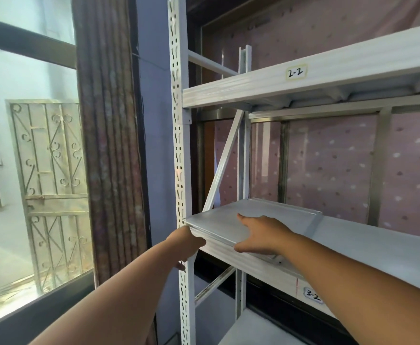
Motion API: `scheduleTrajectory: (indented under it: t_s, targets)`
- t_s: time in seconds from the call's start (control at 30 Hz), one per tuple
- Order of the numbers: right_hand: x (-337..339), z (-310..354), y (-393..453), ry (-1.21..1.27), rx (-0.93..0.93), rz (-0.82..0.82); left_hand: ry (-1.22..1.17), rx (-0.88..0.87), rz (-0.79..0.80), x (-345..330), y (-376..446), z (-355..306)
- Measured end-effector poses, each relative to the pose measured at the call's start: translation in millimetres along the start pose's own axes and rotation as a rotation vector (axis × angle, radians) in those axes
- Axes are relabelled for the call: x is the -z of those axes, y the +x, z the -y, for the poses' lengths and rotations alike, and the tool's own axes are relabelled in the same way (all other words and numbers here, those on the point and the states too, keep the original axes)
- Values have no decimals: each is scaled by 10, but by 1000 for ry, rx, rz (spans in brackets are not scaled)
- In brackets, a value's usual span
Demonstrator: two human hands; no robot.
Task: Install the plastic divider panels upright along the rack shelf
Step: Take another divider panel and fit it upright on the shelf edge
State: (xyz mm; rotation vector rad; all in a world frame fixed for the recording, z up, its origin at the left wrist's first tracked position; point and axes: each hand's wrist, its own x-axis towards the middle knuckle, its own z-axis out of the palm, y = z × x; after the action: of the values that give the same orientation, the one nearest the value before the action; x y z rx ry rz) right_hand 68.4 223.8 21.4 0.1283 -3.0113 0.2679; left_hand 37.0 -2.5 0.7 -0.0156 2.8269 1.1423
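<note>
Panels (218, 225), smooth grey plastic, lie stacked flat on the shelf (368, 247); left hand (187, 241) grasps their front corner, right hand (263, 236) rests spread on top, bare shelf beyond.

Left hand (187, 241): fingers hidden behind upright post (182, 150). Shelf (368, 245): cut off at right edge. Panel count: indeterminable.

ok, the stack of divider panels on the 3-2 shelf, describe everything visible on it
The stack of divider panels is pale grey, plastic-looking thin flat sheets, lying flat, not upright, at the left end of the shelf labelled 3-2. Its front left corner meets the perforated post. Layered edges show along the front. The left hand has its grip on that corner; the right hand rests palm-down on top.
</note>
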Motion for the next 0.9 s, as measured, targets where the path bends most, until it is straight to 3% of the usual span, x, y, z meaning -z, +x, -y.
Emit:
scheduleTrajectory:
  t_s: [0.17, 0.3, 0.63, 0.9]
  targets:
    - [114, 3, -80, 126, -10, -100, -189, 58, 214, -20, -37, -136]
    - [231, 65, -150, 147, 35, -133, -307, -56, 381, -38, -111, -251]
    - [463, 74, -271, 342, 83, -141, -960, -228, 546, -233, -73, -391]
    - [579, -46, -537, 620, 125, -132, -1149, -502, 675, -442, -131, -725]
